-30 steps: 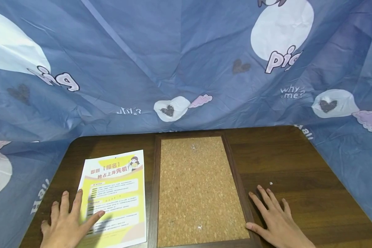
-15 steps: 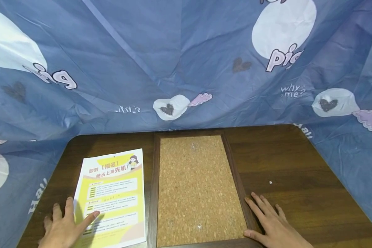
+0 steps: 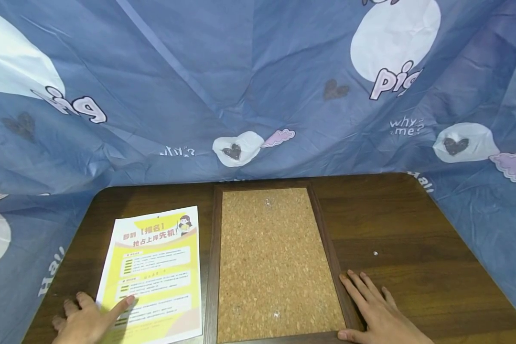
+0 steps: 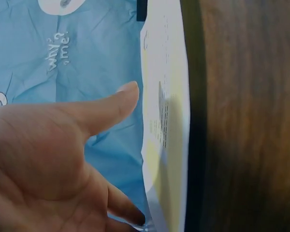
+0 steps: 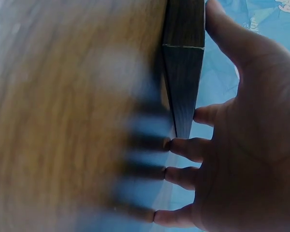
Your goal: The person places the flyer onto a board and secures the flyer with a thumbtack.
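Note:
A printed yellow-and-white poster (image 3: 163,291) lies flat on the left of the table. My left hand (image 3: 83,321) spreads its fingers by the poster's lower left edge, the thumb over the sheet; in the left wrist view that thumb (image 4: 118,104) looks slightly apart from the paper. A cork board (image 3: 279,258) with a dark wooden frame lies in the middle. At the frame's lower right corner is my right hand (image 3: 378,313), its thumb and index fingertip at the frame. In the right wrist view the other fingertips (image 5: 181,147) rest on the tabletop.
Clear pushpins are on the cork, one near the top (image 3: 267,202) and others near the bottom, including a shiny one (image 3: 277,315). A small clear object (image 3: 375,253) lies on the dark wooden table (image 3: 413,220), right of the board. A blue patterned cloth (image 3: 258,95) hangs behind.
My left hand has drawn back toward the near edge, uncovering more of the poster. My right hand has moved slightly left and nearer, against the frame. Poster and board stay in place.

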### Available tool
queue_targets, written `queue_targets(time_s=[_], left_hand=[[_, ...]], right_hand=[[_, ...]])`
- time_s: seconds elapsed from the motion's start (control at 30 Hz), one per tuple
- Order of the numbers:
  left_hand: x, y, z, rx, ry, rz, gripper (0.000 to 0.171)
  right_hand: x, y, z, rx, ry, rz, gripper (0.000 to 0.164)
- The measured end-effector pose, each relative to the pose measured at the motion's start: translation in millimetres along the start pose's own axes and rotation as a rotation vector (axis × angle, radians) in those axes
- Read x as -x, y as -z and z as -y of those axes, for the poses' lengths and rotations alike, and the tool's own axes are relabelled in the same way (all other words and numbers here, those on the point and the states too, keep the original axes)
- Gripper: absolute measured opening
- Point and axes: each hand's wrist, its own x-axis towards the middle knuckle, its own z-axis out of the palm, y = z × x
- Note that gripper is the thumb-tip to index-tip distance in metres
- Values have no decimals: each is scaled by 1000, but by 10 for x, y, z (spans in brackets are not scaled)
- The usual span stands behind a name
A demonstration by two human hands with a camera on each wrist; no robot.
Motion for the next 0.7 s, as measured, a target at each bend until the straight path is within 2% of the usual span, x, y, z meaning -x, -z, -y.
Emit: queue_targets(time_s=[0.2, 0.4, 0.6, 0.7], left_hand=[[-8, -76, -39, -79, 21, -65, 134], [18, -90, -124, 12, 51, -106, 109], [70, -87, -169, 36, 47, -166, 93], [78, -81, -154, 48, 17, -222, 78]], right_hand=[[4, -3, -3, -23, -4, 12, 99], [6, -11, -7, -27, -3, 11, 99], [1, -10, -12, -23, -1, 6, 99], [-4, -7, -14, -26, -4, 11, 98]])
